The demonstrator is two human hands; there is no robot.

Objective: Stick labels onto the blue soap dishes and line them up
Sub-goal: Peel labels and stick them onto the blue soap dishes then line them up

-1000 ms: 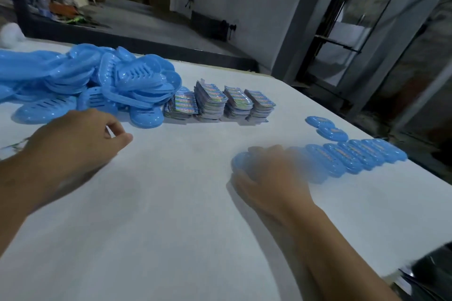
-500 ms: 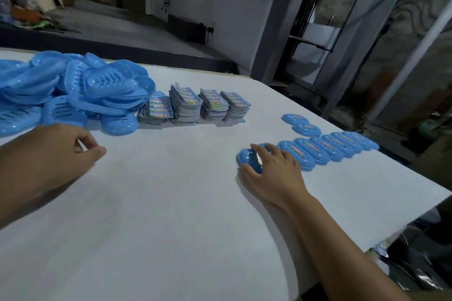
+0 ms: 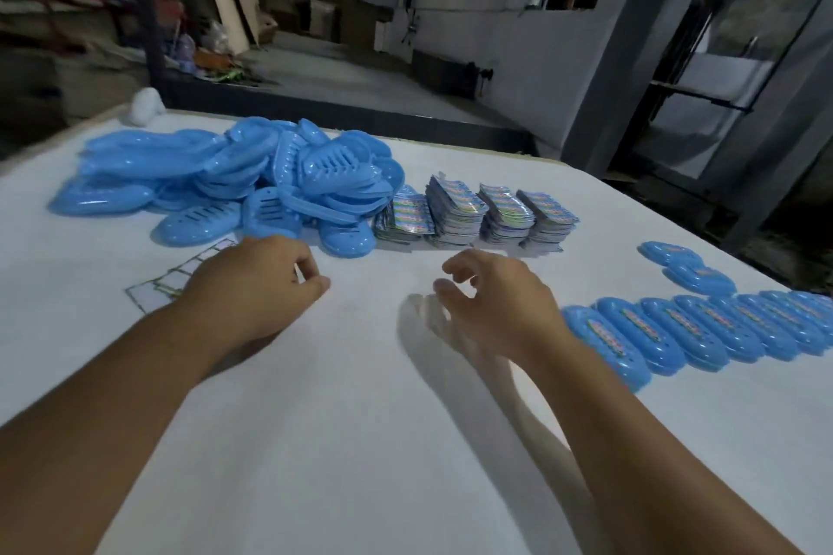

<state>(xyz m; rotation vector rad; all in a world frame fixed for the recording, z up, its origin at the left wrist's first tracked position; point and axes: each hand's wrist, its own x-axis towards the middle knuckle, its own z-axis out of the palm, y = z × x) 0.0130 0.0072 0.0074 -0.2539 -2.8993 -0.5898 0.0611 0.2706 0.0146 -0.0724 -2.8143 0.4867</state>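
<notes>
No dish is held: the left hand (image 3: 252, 284) is loosely curled, the right hand (image 3: 496, 302) relaxed. One unlabelled dish (image 3: 351, 239) should be drawn singly from the pile.

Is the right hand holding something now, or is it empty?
Empty. The right hand hangs over the bare table with fingers loosely curled around nothing, between the label stacks and the dish row.

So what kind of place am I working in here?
Most likely a small workshop or factory packing area. A big pile of unlabelled blue soap dishes and four stacks of labels sit on a white work table, with bare concrete floor and steel columns behind.
</notes>
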